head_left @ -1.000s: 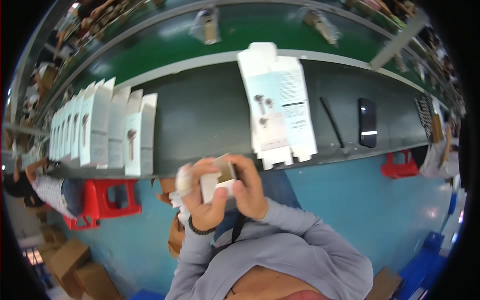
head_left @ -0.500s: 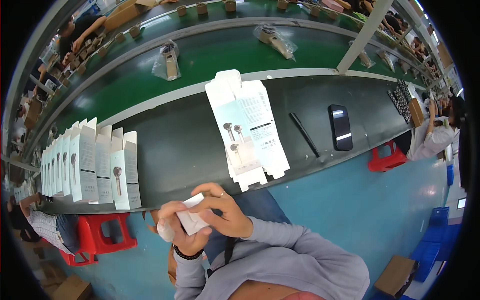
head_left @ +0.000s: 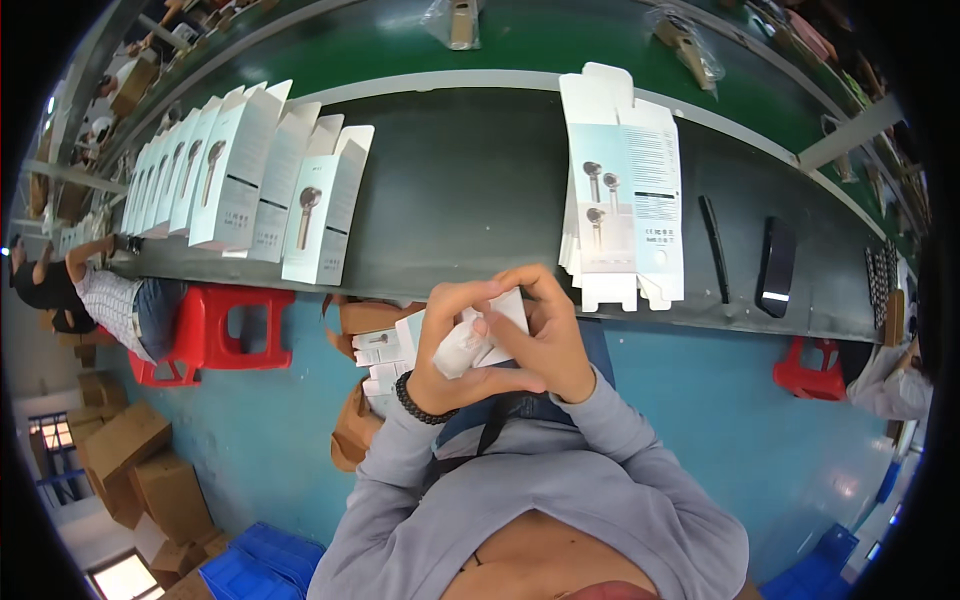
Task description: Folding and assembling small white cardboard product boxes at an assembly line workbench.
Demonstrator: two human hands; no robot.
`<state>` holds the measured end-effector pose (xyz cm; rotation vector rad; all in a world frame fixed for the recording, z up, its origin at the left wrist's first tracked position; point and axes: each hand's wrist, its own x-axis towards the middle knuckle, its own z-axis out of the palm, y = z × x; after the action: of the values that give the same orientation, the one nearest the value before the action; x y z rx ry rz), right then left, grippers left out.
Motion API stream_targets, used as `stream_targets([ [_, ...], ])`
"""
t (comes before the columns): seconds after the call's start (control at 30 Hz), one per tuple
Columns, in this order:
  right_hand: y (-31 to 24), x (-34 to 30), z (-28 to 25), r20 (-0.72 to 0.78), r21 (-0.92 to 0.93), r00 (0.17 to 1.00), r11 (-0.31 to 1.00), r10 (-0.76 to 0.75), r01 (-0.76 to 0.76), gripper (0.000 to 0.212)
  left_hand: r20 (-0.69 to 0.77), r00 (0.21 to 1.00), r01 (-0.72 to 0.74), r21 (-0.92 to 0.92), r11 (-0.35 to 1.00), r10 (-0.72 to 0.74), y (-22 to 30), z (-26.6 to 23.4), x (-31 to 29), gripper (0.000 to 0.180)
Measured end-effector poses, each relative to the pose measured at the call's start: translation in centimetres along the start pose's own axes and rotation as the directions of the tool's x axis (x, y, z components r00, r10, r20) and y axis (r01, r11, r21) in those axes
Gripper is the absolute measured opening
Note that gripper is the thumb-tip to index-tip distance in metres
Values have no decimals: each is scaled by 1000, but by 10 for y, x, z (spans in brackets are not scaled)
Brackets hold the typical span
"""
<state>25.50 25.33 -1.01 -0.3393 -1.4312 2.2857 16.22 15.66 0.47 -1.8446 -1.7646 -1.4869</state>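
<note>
Your left hand (head_left: 436,345) and right hand (head_left: 556,345) are raised together in front of your chest, just off the near edge of the table (head_left: 450,180). Both grasp the white box (head_left: 512,306), fingers curled around it. The box lies between your hands, touching both; your fingers cover much of it, so its full shape and the exact contact of each fingertip cannot be read. A white wrap (head_left: 458,352) covers one digit of your left hand, over the box. A dark bracelet (head_left: 420,400) sits on your left wrist.

Below the table's near edge, left of your hands, small white cartons (head_left: 378,348) lie beside brown material (head_left: 352,432) whose kind is not clear. Farther left, just off the same edge, stands a red stool (head_left: 240,325).

On the left part of the table, a row of upright cartons (head_left: 320,235) stands close together, light blue and white, top flaps raised. Right of the table's middle lies a stack of flat cartons (head_left: 605,200). On the right part of the table, a black pen (head_left: 714,250) lies near the stack, and a dark phone (head_left: 776,266) lies to the right of the pen.

Beyond the table's far edge runs a green belt (head_left: 560,38). It carries two bagged items (head_left: 690,50), well apart from each other.
</note>
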Motion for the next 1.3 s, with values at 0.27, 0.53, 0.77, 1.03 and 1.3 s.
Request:
stream_targets([
  [0.27, 18, -4, 0, 256, -491, 948, 819, -188, 295, 90, -427, 880, 41, -365, 930, -206, -2, -7, -4, 122],
  [0.53, -25, -12, -7, 392, -446, 886, 792, -246, 417, 87, 378, 830, 372, 171, 912, -410, 22, -124, 13, 104],
  [0.77, -85, -5, -40, 376, -885, 806, 81, -457, 459, 53, -674, 667, 491, 77, 868, -317, -26, -121, -20, 89],
  [1.03, -84, -5, -81, 354, -935, 923, -25, -149, 355, 57, -792, 589, 448, 154, 881, -161, -105, -82, -46, 87],
  [1.3, -74, -3, -87, 494, -865, 838, -29, -234, 501, 37, -753, 653, 581, 430, 691, -80, -126, -91, -49, 95],
])
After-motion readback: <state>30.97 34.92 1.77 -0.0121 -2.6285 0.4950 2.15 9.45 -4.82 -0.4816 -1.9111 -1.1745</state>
